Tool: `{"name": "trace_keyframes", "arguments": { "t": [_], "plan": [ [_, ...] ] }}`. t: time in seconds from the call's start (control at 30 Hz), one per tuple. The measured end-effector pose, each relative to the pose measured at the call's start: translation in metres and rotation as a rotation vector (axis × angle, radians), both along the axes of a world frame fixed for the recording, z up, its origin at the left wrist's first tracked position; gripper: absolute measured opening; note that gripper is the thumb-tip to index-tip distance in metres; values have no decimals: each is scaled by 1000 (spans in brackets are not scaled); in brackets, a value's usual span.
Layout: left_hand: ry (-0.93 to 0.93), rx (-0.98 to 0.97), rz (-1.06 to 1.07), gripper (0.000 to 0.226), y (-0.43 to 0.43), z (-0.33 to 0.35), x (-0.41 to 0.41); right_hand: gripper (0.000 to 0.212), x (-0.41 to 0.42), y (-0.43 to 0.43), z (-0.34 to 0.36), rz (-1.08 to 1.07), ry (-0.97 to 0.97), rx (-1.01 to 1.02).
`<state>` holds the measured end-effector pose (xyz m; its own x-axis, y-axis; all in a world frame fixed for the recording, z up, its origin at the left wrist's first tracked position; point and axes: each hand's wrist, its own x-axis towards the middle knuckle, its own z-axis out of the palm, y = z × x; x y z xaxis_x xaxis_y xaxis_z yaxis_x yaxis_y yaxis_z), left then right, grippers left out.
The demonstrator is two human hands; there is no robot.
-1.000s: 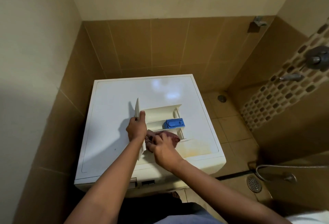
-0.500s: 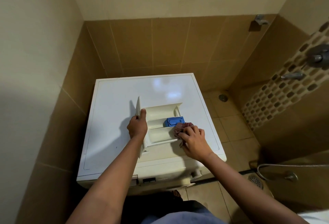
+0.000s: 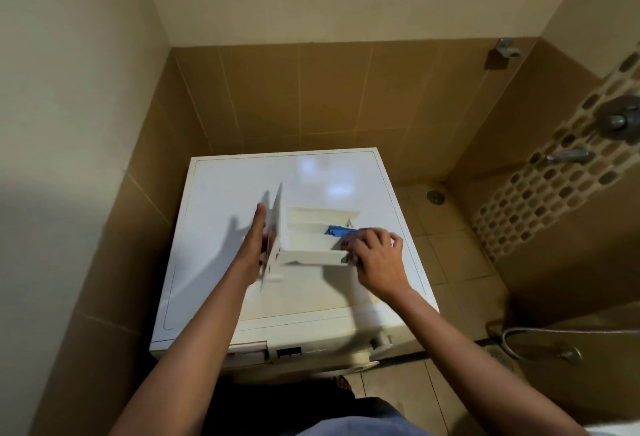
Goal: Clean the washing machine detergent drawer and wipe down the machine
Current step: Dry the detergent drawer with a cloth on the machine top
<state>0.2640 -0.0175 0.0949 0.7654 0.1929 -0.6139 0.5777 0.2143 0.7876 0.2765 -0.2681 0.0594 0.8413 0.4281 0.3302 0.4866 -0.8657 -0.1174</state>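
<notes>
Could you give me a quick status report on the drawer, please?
Left hand flat against detergent drawer front panel. Right hand grips its rear end, by blue insert. Drawer over washing machine top. Nothing obstructing.

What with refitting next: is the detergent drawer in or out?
Out: the detergent drawer is over the top of the washing machine.

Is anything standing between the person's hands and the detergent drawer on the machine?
Nothing visible does. The left hand presses flat against the front of the detergent drawer, and the right hand grips its other end, beside the blue insert.
</notes>
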Motion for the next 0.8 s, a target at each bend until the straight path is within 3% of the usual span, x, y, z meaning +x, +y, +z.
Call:
{"name": "trace_keyframes", "arguments": {
  "t": [0.07,0.13,0.27,0.43,0.53,0.67,0.8],
  "plan": [
    [-111,23,-62,78,8,5,-3,17,13,0,22,-26,33,136],
    [-221,34,-127,72,18,-2,-5,29,26,2,44,-60,140,253],
    [-321,155,-105,73,18,17,-10,26,48,5,81,-110,508,395],
    [-383,272,-184,52,10,24,-11,16,58,7,90,-220,1011,722],
    [-361,375,-151,34,10,20,-8,12,66,10,82,-236,996,749],
    [-384,487,-125,29,5,23,-5,16,74,10,68,-227,893,798],
    [-375,558,-89,36,-1,28,-3,13,80,7,73,-334,639,1184]
  ]
}}
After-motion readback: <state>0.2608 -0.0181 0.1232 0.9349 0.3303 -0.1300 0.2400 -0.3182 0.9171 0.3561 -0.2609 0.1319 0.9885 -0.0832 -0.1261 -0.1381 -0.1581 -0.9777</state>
